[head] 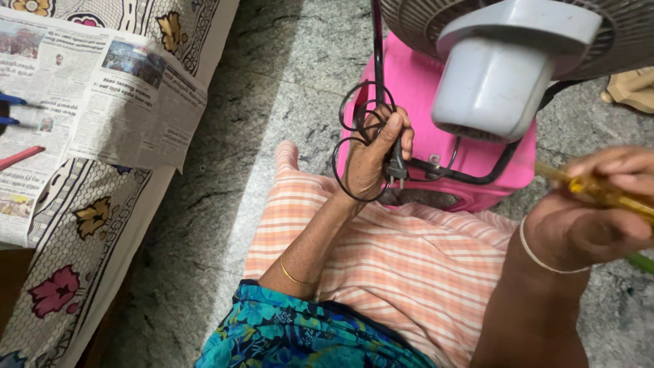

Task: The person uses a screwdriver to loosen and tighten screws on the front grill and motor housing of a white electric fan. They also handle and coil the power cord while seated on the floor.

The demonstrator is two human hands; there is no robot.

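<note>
My left hand [371,160] grips a coiled black power cord [360,123] with its plug [397,167] hanging below the fingers. The cord runs to a grey table fan [501,75] that rests on a pink plastic stool [415,88] right in front of me. My right hand [599,211] is at the right edge, closed around a yellow-handled screwdriver [599,191]. A thin bangle circles each wrist. An orange-striped cloth [402,252] lies over my lap under both arms.
A newspaper [95,102] lies on a flower-patterned sheet [82,232] at the left, with blue and red tool handles [17,136] on it. Speckled grey stone floor [272,82] runs between the sheet and the stool.
</note>
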